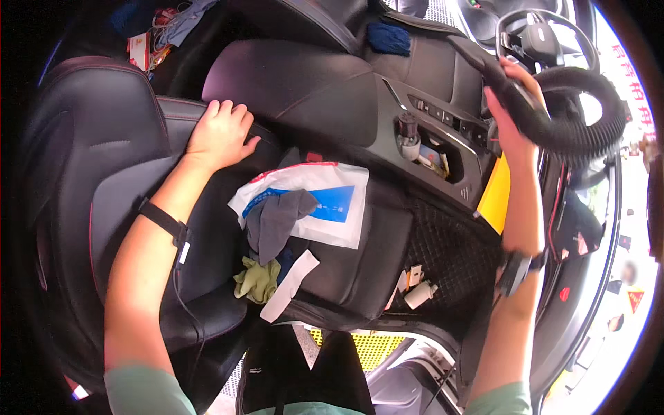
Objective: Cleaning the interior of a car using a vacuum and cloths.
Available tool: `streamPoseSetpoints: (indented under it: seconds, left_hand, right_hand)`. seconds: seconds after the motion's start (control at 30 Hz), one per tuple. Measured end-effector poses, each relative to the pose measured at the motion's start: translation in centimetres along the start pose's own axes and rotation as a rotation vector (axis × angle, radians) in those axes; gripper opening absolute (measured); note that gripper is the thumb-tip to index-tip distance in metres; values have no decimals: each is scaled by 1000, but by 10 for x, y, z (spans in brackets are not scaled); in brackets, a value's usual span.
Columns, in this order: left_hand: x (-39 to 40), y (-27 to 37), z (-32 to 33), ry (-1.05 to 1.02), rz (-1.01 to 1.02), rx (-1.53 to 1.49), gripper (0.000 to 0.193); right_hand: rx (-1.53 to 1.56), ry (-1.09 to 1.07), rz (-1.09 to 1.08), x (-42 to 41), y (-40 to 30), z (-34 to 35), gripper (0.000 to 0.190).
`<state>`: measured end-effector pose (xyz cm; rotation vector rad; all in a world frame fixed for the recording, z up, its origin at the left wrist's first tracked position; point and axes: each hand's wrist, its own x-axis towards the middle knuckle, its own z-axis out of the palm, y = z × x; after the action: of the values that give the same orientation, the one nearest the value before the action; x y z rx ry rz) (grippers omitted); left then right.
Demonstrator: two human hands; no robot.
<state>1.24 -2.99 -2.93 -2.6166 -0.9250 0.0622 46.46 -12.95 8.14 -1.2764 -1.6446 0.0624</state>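
My right hand (519, 114) grips the black handle end of a vacuum cleaner hose (586, 124) near the steering wheel, its nozzle pointing up left over the driver's side. My left hand (220, 132) rests with fingers spread on the black side of the front passenger seat's backrest (119, 124), holding nothing. On the seat cushion before me lie a white and blue plastic bag (337, 223), a grey cloth (280, 218), a green cloth (257, 280) and a white strip (290, 285). A dark blue cloth (389, 38) lies on the driver's seat.
The centre console (384, 119) holds a small bottle (409, 137) and small items in its tray. A yellow sheet (495, 194) stands beside it. A white bottle (420, 295) lies on the footwell mat (446, 254). The steering wheel (550, 13) is at upper right. Cables and packets (150, 49) lie behind.
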Motion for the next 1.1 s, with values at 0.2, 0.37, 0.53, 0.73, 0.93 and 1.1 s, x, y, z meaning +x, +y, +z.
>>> streamPoseSetpoints:
  seconds: [0.2, 0.37, 0.53, 0.73, 0.93, 1.1]
  left_hand:
    - [-5, -4, 15, 92, 9, -36, 39]
    - [1, -8, 20, 31, 7, -59, 35]
    - [2, -11, 21, 39, -5, -36, 34]
    - [1, -9, 22, 25, -12, -46, 35]
    - [8, -1, 20, 7, -24, -63, 34]
    - [-4, -17, 15, -42, -15, -19, 35]
  right_hand:
    - [-459, -273, -121, 64, 140, 31, 42]
    - [-679, -528, 33, 68, 192, 73, 51]
    - [-818, -510, 158, 57, 216, 132, 59]
    - [-838, -538, 344, 44, 241, 164, 59]
    - [-659, -349, 446, 46, 261, 138, 74]
    - [-526, -635, 810, 24, 170, 134, 67]
